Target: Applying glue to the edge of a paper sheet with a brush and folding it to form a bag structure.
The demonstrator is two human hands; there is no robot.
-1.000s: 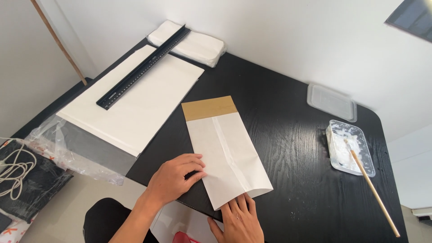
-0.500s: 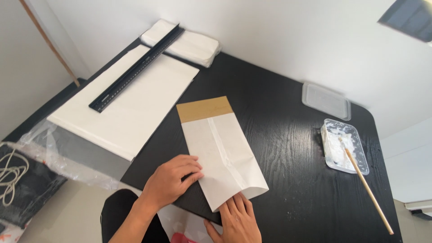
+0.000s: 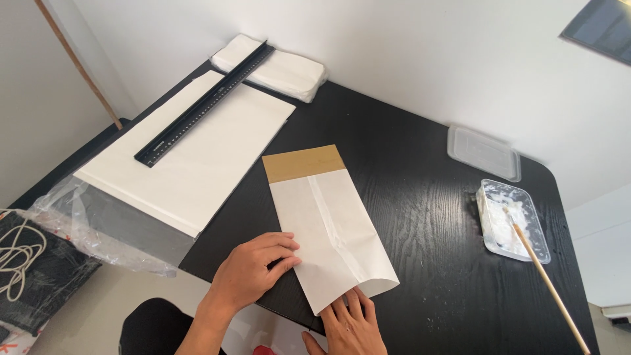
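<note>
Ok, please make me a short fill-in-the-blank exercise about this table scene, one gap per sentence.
1. Both hands, the left hand and the right hand, press on a folded white paper bag with a ____ strip at its far end.
2. The long black ruler lies on a large sheet of ____ paper.
3. The wooden stick rests with one end in a clear plastic ____ of white paste.
4. The table is ____ in colour.

Missing words: brown; white; tray; black

Right hand [image 3: 348,325] cut by bottom edge — stick [image 3: 549,286] end too.
</note>
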